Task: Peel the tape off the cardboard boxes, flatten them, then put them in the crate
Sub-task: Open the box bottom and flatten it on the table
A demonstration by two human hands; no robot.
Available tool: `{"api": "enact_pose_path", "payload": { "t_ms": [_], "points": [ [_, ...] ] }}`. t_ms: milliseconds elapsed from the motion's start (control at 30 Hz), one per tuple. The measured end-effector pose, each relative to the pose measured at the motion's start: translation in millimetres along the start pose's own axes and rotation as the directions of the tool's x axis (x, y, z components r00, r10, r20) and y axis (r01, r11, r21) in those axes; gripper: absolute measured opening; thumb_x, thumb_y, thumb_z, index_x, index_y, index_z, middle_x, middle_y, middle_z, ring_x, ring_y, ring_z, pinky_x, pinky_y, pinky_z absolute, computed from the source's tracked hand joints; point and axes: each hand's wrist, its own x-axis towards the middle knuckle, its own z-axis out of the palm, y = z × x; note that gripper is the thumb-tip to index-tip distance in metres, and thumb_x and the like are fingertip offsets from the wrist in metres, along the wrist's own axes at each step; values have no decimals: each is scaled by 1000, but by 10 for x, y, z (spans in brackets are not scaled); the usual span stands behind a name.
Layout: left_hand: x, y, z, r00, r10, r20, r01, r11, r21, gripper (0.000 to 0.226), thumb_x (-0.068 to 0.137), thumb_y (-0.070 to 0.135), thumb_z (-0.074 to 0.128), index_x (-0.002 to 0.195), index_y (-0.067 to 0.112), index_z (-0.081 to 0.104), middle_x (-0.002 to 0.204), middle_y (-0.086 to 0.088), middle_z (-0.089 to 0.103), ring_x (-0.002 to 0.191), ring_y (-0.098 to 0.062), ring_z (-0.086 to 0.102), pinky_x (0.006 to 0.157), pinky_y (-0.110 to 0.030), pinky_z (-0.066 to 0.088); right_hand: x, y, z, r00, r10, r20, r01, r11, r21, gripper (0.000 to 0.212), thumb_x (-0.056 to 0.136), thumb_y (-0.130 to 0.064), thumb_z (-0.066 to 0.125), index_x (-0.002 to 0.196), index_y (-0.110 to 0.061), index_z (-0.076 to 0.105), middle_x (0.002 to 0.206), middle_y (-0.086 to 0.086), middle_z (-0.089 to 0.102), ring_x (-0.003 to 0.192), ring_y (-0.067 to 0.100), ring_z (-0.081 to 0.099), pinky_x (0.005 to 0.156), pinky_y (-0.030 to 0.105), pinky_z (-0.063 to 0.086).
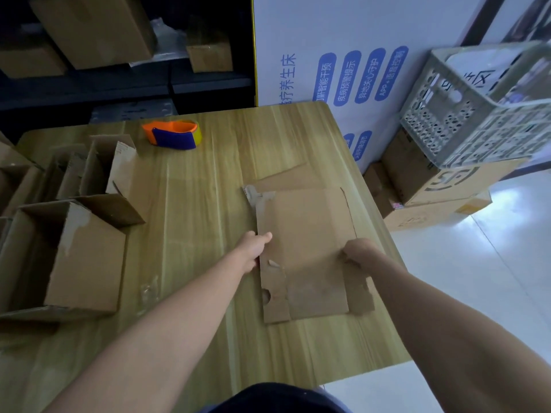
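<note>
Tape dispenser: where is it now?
In the head view, the tape dispenser lies on the table near its far edge, left of centre, beside the open boxes.

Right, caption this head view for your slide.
Left hand and right hand hold a flattened box on the table; crate at right.

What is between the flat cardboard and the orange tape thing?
Nothing but bare wooden table. In the head view, the flat cardboard and the orange tape dispenser lie apart with only tabletop between.
</note>
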Motion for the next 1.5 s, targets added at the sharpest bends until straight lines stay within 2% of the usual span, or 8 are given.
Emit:
{"api": "enact_pose_path", "payload": {
  "t_ms": [300,433,633,867,1000,1167,1333,1500],
  "points": [
    [248,429,-176,930,234,-282,-239,971,17,54,93,11,54,142,9,35,135,-10,52,116,-25,54,92,-31,45,189,-404,11,984,-138,-113,177,824,538,10,89,-7,52,92,-12,61,80,5,59,73,20,54,70,31,47],
    [-3,362,-82,928,196,-316,-174,980,96,34,88,13,57,120,4,48,120,-12,57,96,-25,56,67,-27,42,119,-290,-109,984,-65,-167,127,910,395,20,85,-28,54,79,-11,63,79,9,64,75,28,61,69,33,51],
    [-316,-196,36,990,-109,90,75,945,318,10,89,-1,57,96,4,51,98,-13,59,86,-24,60,72,-37,55,-148,249,-282,992,82,100,-61,978,-199,16,95,-17,43,91,-3,51,90,14,56,75,28,60,58,26,44],
    [-310,-401,167,967,-247,65,183,850,494,12,88,-1,61,81,-1,51,80,-14,57,62,-22,60,55,-32,58,-262,459,-161,968,191,165,-133,942,-309,14,95,-8,42,90,0,52,92,16,55,71,23,49,66,31,42],
    [-117,-260,23,989,-59,-139,109,914,391,9,85,-1,64,82,0,56,81,-14,57,56,-20,56,50,-29,56,-88,232,-18,997,78,31,-71,981,-180,29,93,-11,40,66,-5,46,69,11,49,59,25,51,47,28,40],
    [-7,-37,-158,960,103,-260,6,922,388,9,83,-5,61,84,2,57,87,-15,57,71,-27,57,54,-31,52,-2,-25,118,998,-45,-51,43,998,-55,31,89,-13,51,62,-18,36,116,17,60,113,31,55,82,33,44],
    [-136,-178,-90,985,71,-155,-6,922,386,21,81,-5,66,83,6,49,100,-14,54,77,-29,61,53,-32,57,-10,127,75,997,42,-59,-49,992,-120,15,88,-12,54,102,-9,57,121,16,58,108,31,58,92,39,50],
    [-159,-434,-45,896,444,25,-286,533,796,56,88,4,58,136,26,42,140,-4,39,95,-22,59,75,-29,49,-109,155,219,964,64,-259,-133,956,-260,44,90,-13,54,132,-5,40,128,14,50,116,30,52,92,39,46]
  ]
}}
